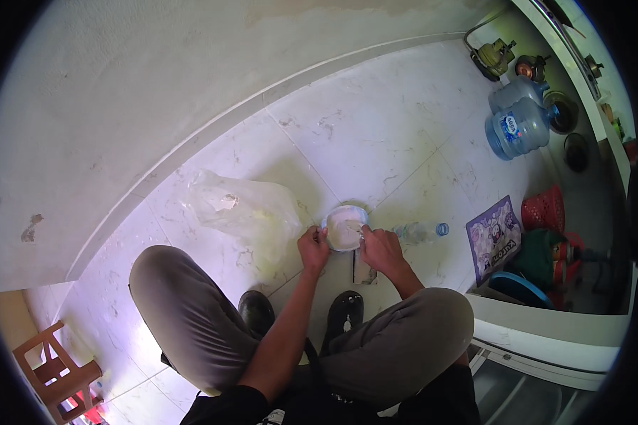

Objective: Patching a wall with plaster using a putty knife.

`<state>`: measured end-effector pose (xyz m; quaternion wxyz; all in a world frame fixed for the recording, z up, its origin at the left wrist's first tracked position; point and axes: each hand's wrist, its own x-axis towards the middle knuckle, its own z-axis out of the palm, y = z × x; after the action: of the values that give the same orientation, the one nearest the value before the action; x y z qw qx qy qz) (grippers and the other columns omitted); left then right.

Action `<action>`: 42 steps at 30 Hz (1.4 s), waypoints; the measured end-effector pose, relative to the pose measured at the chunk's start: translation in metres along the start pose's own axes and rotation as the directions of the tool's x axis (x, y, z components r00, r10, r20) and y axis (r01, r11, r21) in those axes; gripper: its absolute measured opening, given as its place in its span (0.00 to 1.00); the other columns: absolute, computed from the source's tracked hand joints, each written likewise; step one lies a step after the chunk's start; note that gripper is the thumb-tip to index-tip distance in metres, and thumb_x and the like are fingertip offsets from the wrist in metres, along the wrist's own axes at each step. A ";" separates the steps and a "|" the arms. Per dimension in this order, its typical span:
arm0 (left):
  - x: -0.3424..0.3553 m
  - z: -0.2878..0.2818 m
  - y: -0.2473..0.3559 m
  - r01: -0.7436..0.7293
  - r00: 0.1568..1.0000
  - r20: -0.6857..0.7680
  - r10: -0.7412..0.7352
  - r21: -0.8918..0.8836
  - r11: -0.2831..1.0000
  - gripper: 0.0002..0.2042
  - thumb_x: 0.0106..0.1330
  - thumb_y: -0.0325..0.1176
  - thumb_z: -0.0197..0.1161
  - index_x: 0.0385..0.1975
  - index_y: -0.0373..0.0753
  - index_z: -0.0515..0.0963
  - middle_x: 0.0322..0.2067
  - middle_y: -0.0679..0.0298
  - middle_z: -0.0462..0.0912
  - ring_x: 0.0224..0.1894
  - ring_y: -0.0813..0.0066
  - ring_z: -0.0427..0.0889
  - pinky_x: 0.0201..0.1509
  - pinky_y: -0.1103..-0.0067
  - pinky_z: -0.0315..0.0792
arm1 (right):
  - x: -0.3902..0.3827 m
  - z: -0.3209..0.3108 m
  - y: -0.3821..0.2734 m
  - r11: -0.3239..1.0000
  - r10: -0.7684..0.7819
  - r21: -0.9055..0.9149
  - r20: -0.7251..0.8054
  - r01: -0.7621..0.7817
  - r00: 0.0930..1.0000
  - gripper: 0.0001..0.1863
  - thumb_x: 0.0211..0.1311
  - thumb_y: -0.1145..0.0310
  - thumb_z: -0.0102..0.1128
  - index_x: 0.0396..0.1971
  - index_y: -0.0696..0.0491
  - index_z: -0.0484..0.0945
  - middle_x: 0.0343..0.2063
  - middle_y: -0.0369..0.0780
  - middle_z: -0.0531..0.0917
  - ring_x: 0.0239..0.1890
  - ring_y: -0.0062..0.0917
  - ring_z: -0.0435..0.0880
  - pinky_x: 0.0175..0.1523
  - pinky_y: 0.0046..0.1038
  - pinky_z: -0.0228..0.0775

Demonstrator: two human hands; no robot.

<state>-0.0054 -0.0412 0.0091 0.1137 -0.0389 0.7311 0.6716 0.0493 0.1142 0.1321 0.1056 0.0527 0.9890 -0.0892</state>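
You are sitting over a pale tiled floor [404, 166], with a small white bowl [343, 207] on it, beyond your dark shoes [345, 314] and between your two hands. Your left hand [313, 248] is at the bowl's left, near side, its fingers curled in and clamped on the rim. Your right hand [381, 250] is at the right side, fingers together on a thin, pale tool [354, 227] that reaches into the bowl; its exact shape is too small to tell. A pale mixture [340, 228] covers the inside of the bowl. A flat, dark-and-light piece [364, 270] lies on the near side of the bowl, partly hidden by your right hand. To your left spreads a crumpled translucent plastic bag [244, 205]; just right of your right hand, a clear bottle [416, 233] lies on its side, blue end pointing right. Farther right lies a purple printed sheet [494, 237], with a red basket [544, 210] beside it.
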 end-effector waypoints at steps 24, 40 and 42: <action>0.010 -0.012 0.003 -0.012 1.000 -0.003 0.012 -0.078 0.997 0.08 0.69 0.27 0.62 0.31 0.27 0.77 0.20 0.57 0.82 0.16 0.76 0.80 0.15 0.77 0.74 | -0.013 0.058 0.028 0.936 0.130 0.351 -0.273 -0.027 0.953 0.15 0.70 0.63 0.53 0.46 0.59 0.77 0.19 0.42 0.79 0.16 0.32 0.80 0.22 0.35 0.72; 0.009 -0.011 -0.001 -0.004 1.000 0.014 0.005 -0.084 0.996 0.10 0.70 0.28 0.62 0.29 0.27 0.77 0.19 0.57 0.81 0.14 0.75 0.80 0.15 0.77 0.73 | -0.017 0.070 -0.016 0.988 -0.103 -0.133 -0.185 0.079 0.977 0.19 0.65 0.66 0.56 0.54 0.56 0.77 0.28 0.46 0.81 0.23 0.40 0.84 0.28 0.41 0.77; 0.009 -0.011 0.000 0.008 1.000 0.008 -0.008 -0.058 0.998 0.10 0.70 0.28 0.62 0.29 0.27 0.77 0.19 0.58 0.81 0.14 0.75 0.80 0.15 0.77 0.73 | -0.028 0.072 -0.016 0.989 -0.129 -0.090 -0.167 0.115 0.978 0.19 0.65 0.66 0.56 0.54 0.56 0.77 0.29 0.46 0.81 0.24 0.40 0.84 0.29 0.42 0.77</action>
<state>-0.0153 -0.0514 0.0080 0.1179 -0.0425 0.7107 0.6923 0.0889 0.0830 0.0718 0.0162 -0.0048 0.9985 -0.0511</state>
